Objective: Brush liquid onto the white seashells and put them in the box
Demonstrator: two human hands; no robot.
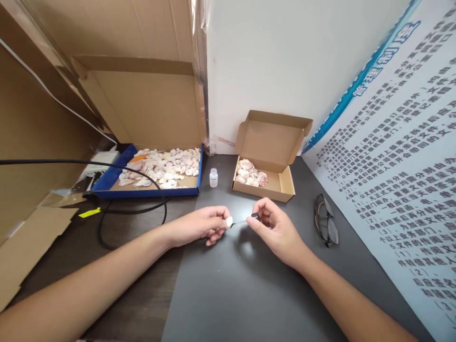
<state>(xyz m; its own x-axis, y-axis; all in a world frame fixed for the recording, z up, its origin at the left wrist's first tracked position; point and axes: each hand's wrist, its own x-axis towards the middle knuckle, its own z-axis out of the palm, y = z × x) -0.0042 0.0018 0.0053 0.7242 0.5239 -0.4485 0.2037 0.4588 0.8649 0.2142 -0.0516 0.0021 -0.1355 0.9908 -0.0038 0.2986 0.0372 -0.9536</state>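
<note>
Between the thumb and fingers of my left hand [204, 223] is a small whitish seashell [229, 222]. My right hand [274, 228] pinches the black cap [255, 217] of a brush applicator. Its thin stem [240, 222] points left, and the dark tip is at the shell's lower right edge; whether it touches the shell I cannot tell. Behind my hands stands a small clear bottle [213, 178] without a cap, with a pale label. Both hands are above the dark grey mat [228, 294].
A blue-edged tray box [149, 193] full of pale shells stands back left. A smaller open cardboard box [265, 191] with several shells is back right. Eyeglasses [326, 221] lie at right. A black cable [166, 204] loops at left, near a yellow tag [90, 212] and cardboard [39, 247].
</note>
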